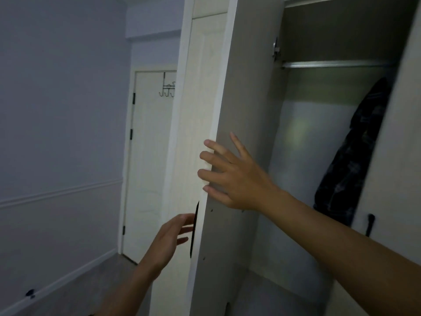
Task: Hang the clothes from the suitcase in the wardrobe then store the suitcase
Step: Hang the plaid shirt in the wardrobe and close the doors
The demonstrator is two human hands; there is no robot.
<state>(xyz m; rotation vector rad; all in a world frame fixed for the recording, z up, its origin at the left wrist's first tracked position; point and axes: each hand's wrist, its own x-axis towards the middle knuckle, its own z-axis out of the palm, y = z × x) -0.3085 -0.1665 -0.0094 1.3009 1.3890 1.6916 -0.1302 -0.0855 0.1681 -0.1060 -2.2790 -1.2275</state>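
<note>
The white wardrobe's left door [246, 92] stands swung open, its edge toward me. My right hand [230, 174] rests on that edge with straight, spread fingers at mid height. My left hand [168, 238] hovers lower with relaxed fingers, just left of the door's black handle [194, 229], holding nothing. Inside the wardrobe a metal hanging rail [337, 64] runs across the top. A dark patterned garment [350, 160] hangs at the right side of the compartment. The suitcase is out of view.
The wardrobe's right door [396, 142] partly covers the compartment, with a black handle [369, 224] low on it. A white room door [148, 160] with over-door hooks [168, 90] stands behind on the left. Grey floor [91, 290] lies beside the wall.
</note>
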